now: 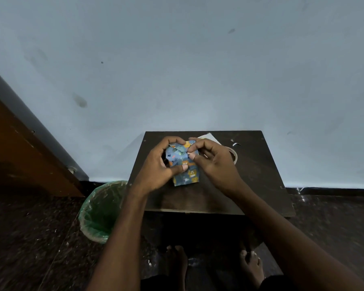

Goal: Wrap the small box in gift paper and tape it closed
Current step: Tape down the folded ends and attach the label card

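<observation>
Bare feet (177,263) below; both hands' (156,164) grip holds wrapped box (185,164); lined bin (101,211) beside table (261,175).

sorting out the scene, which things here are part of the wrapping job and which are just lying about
Part of the job:
wrapped box, gripped by left hand and right hand
tape roll
table

Lying about:
bin
paper sheet
scraps

A: What colour is the small paper-wrapped box (185,164)?
B: Blue, with little orange and yellow animal faces.
A: And the square wooden table (250,185)?
B: Dark brown.
A: The round plastic bin (99,213)?
B: Green. The painted wall (177,59) is pale blue.
</observation>
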Action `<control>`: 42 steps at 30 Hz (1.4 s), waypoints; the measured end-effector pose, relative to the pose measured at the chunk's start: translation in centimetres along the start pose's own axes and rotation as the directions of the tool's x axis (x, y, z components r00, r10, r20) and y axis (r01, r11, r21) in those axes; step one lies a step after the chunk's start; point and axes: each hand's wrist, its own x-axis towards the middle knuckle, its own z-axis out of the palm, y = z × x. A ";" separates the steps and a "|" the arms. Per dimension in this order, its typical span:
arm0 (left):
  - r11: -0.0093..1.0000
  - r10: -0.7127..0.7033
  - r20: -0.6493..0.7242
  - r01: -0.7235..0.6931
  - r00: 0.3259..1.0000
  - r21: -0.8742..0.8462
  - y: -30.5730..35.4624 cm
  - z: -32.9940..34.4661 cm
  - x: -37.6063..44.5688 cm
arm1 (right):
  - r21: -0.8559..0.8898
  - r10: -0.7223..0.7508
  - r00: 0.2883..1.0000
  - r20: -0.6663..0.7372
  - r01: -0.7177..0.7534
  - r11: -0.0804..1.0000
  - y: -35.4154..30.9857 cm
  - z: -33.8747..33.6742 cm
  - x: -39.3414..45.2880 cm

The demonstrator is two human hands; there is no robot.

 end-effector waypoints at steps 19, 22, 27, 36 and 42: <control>0.897 0.249 -0.232 -0.134 0.940 0.420 0.9 0.9 1.3 | -0.384 -0.238 0.971 -0.026 0.210 0.899 -0.7 0.6 -0.5; 0.903 0.236 -0.228 -0.126 0.945 0.411 1.0 1.0 1.5 | -0.185 -0.011 0.997 -0.081 -0.004 0.983 -1.5 -0.9 0.0; 0.827 0.314 -0.165 -0.184 0.935 0.530 1.8 1.1 1.6 | -0.691 0.176 0.934 -0.311 -0.349 0.633 0.5 -5.0 1.0; 0.863 0.290 -0.108 -0.210 0.951 0.459 1.9 2.5 1.8 | -0.801 0.245 0.923 -0.298 -0.381 0.462 2.9 -3.8 0.7; 0.884 0.222 -0.216 -0.102 0.951 0.455 1.7 3.1 2.1 | -0.612 0.085 0.907 -0.412 -0.344 0.712 -0.1 -2.6 1.1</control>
